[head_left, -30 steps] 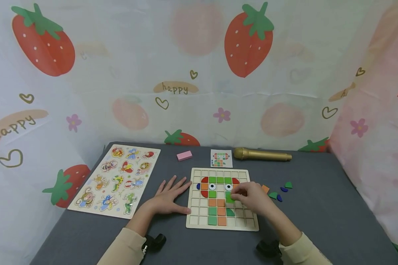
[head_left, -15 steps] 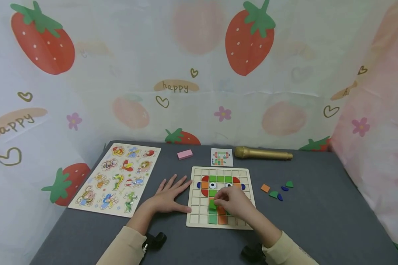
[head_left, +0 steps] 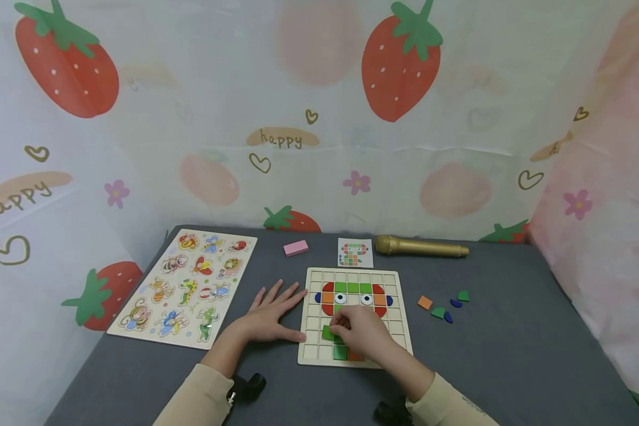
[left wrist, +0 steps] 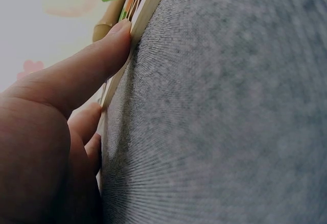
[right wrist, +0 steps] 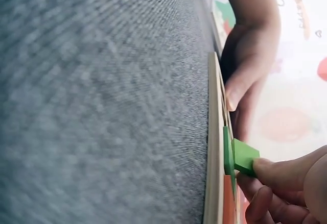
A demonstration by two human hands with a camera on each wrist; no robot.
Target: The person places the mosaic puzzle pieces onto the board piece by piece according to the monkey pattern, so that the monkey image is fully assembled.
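Note:
My right hand [head_left: 364, 332] pinches a light green square tile [right wrist: 246, 156] between thumb and fingers, close over the lower left part of a wooden grid board [head_left: 311, 352]. Red, green, orange and blue pieces and two eye tiles [head_left: 366, 299] sit in the board's cells, forming a figure. Part of that figure is hidden under the right hand. My left hand [head_left: 266, 316] lies spread at the board's left side, thumb and fingertips touching its edge. In the left wrist view the thumb [left wrist: 97, 60] rests against the board's rim.
Right of the board lie an orange square [head_left: 425, 302] and several green and blue pieces [head_left: 438, 312]. Behind it are a pattern card [head_left: 355, 253], a gold microphone-shaped object [head_left: 422, 247] and a pink block [head_left: 296, 248]. An insect picture board [head_left: 183, 287] lies at left.
The right hand has carried the green tile leftward and down across the board, from the figure's right side to its lower left. The left hand has stayed at the board's edge.

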